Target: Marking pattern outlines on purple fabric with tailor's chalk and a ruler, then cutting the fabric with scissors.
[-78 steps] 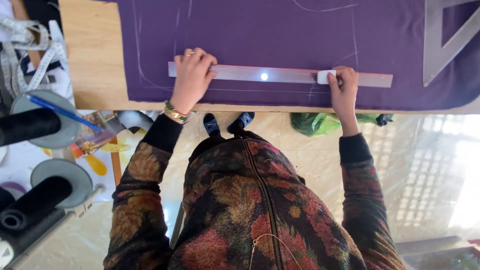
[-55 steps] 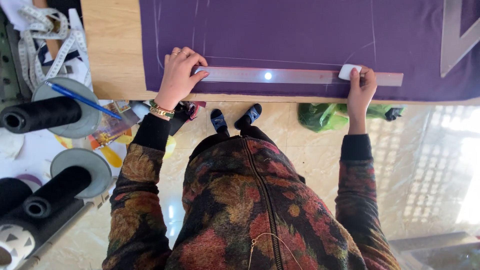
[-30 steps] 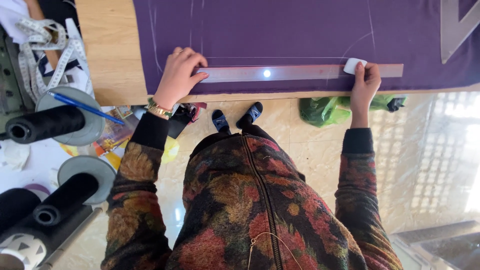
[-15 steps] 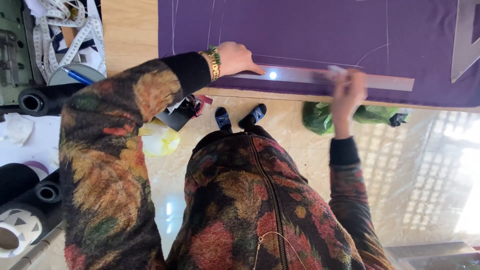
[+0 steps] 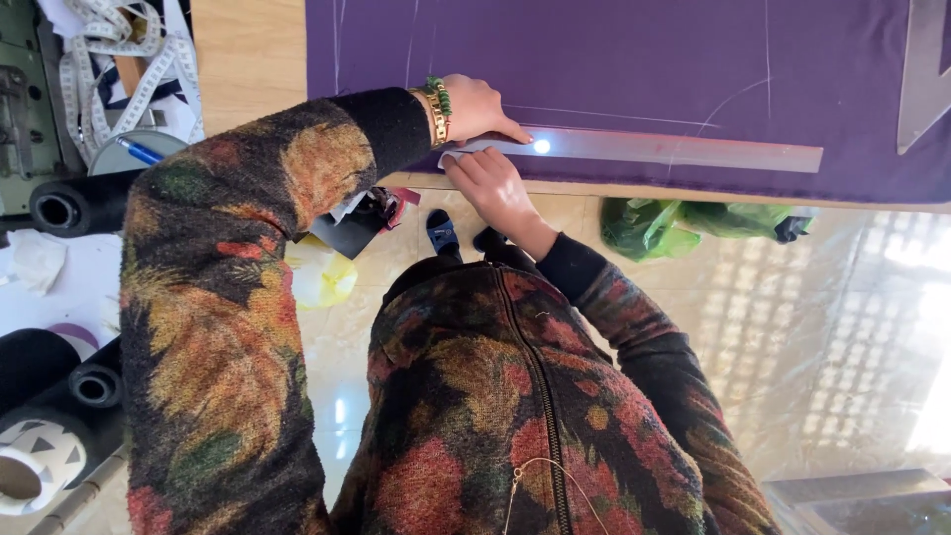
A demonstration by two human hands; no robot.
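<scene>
**Ruler pinned on purple cloth, chalk at its near end**

A long metal ruler (image 5: pixel 654 149) is laid flat on the purple cloth (image 5: pixel 614 59), close to and roughly parallel with the near edge of the tabletop (image 5: pixel 248 59). Its left end is pressed down by the left hand (image 5: pixel 475 107), fingers spread flat, so nothing is clamped in that grip. Just below, the right hand (image 5: pixel 490 183) is brought to the same end, its fingers pinched together on a small white piece of chalk (image 5: pixel 451 159) held against the cloth beside the ruler's edge. Faint chalk lines are already seen across the cloth.

As a judgement, the far end of the ruler is left unheld, so it could be swung off line by pressure from the chalk; the cloth could also be dragged into a ripple, which would bend the mark.

A measuring tape (image 5: pixel 109 79) and a blue pen (image 5: pixel 139 151) are seen at the left, with dark thread cones (image 5: pixel 74 208) beyond, and a green bag (image 5: pixel 684 218) on the floor.
</scene>
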